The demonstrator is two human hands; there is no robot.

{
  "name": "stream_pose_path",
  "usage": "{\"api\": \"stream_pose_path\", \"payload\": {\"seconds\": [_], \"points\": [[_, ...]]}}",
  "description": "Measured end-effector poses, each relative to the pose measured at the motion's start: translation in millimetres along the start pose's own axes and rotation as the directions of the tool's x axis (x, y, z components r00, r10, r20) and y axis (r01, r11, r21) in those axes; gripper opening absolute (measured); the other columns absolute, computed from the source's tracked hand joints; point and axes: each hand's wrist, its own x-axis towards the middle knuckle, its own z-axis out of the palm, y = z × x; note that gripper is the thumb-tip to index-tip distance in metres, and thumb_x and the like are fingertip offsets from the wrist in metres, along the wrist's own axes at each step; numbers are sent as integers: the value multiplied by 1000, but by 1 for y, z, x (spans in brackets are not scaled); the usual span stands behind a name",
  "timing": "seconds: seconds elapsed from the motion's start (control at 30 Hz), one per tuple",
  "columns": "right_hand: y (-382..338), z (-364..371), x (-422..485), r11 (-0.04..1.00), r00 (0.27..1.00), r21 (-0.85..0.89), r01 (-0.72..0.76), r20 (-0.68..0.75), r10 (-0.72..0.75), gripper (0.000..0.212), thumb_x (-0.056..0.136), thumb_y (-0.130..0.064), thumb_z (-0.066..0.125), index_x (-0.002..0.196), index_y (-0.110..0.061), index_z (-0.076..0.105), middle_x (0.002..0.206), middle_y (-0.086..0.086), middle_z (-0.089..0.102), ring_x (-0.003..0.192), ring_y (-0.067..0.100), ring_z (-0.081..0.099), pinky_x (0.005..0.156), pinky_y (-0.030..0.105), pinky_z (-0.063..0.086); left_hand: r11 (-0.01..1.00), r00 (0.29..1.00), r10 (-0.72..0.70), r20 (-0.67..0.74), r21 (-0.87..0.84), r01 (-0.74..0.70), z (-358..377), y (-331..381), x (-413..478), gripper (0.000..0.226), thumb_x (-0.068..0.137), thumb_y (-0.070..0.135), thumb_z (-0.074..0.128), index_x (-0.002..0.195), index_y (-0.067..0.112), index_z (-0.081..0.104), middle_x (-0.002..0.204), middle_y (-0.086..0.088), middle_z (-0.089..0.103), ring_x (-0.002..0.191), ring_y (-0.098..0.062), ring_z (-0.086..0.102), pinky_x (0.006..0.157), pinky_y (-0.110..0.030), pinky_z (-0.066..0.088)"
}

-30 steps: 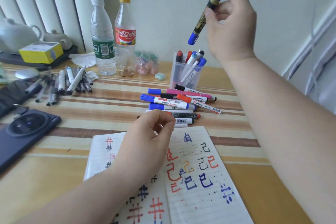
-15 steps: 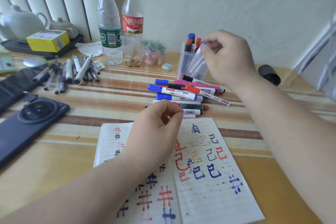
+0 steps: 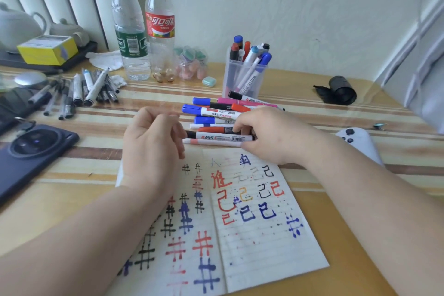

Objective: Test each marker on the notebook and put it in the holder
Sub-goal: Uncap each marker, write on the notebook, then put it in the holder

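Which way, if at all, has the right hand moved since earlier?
Yes. The right hand dropped from above the holder onto the loose markers before it.

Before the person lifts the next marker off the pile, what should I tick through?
1. Right hand at the marker pile: ok, its fingers are on the nearest markers.
2. Grip on a single marker: cannot tell, the fingers hide the marker ends.
3. Left hand free to uncap: ok, it rests on the notebook and holds nothing visible.
4. Bare paper for a test stroke: ok, the lower right page is mostly unmarked.
5. Holder upright and within reach: ok, it stands just behind the pile.
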Motion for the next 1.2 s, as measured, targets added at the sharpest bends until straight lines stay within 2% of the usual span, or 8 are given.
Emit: {"api": "stream_pose_path", "payload": {"seconds": [0.23, 0.33, 0.47, 0.57, 0.73, 0.9, 1.0, 1.2], "points": [[12, -11, -12, 989, 995, 146, 20, -99, -6, 5, 90, -29, 72, 95, -31, 71, 98, -15, 63, 90, 8, 58, 83, 33, 51, 996, 998, 62, 25, 58, -63, -2, 1, 1, 17, 87, 8, 56, 75, 19, 61, 61, -2, 59, 52, -16, 50, 48, -23, 42], [16, -22, -37, 919, 956, 380, 104, -292, 12, 4, 90, -30, 73, 87, -33, 73, 83, -9, 68, 71, 7, 58, 67, 27, 45, 913, 962, 151, 228, 341, -224, -2, -2, -1, 12, 92, 19, 66, 83, 27, 68, 79, 10, 68, 66, -7, 60, 58, -15, 46], [13, -34, -75, 685, 902, 674, 276, -427, 57, 10, 92, -27, 75, 82, -26, 76, 65, -2, 65, 54, 11, 50, 53, 22, 38, 705, 744, 325, 583, 375, -602, -2, 3, -8, 16, 91, 41, 70, 103, 32, 71, 104, 19, 64, 101, 1, 59, 85, -11, 43], [3, -31, -92, 487, 912, 810, 327, -406, 62, 10, 86, -26, 74, 83, -17, 77, 66, 8, 65, 53, 22, 45, 45, 26, 34, 622, 571, 294, 767, 299, -723, -3, 9, -18, 13, 94, 44, 61, 102, 37, 66, 84, 21, 62, 78, 2, 59, 68, -5, 40], [-4, 4, -91, 161, 912, 924, 347, -373, 173, 8, 86, -13, 73, 79, -16, 73, 62, 9, 55, 51, 23, 38, 45, 28, 30, 560, 508, 244, 826, 307, -769, -2, 12, -29, 27, 97, 48, 43, 117, 38, 58, 89, 32, 59, 81, 12, 55, 71, -4, 38], [-18, 39, -91, 328, 930, 882, 339, -366, 23, 6, 92, -13, 69, 96, -9, 70, 68, -11, 65, 60, 5, 59, 60, 15, 44, 608, 442, 164, 882, 263, -749, 2, 8, -34, 19, 103, 31, 48, 118, 33, 59, 103, 32, 63, 99, 14, 57, 80, -7, 40], [-17, 39, -89, 300, 931, 892, 337, -363, 31, 6, 95, -13, 66, 96, -8, 70, 72, -3, 66, 64, 8, 59, 59, 15, 44, 601, 462, 191, 866, 269, -752, 1, 7, -32, 18, 100, 38, 46, 115, 40, 56, 96, 39, 58, 92, 18, 55, 79, -2, 38], [-21, 34, -93, 201, 934, 920, 337, -353, 52, 10, 96, -12, 63, 91, -3, 65, 75, 16, 69, 64, 17, 60, 52, 19, 44, 597, 476, 191, 858, 284, -750, 2, 3, -36, 23, 105, 43, 39, 100, 29, 56, 87, 15, 62, 83, -9, 61, 72, -22, 45]]}}
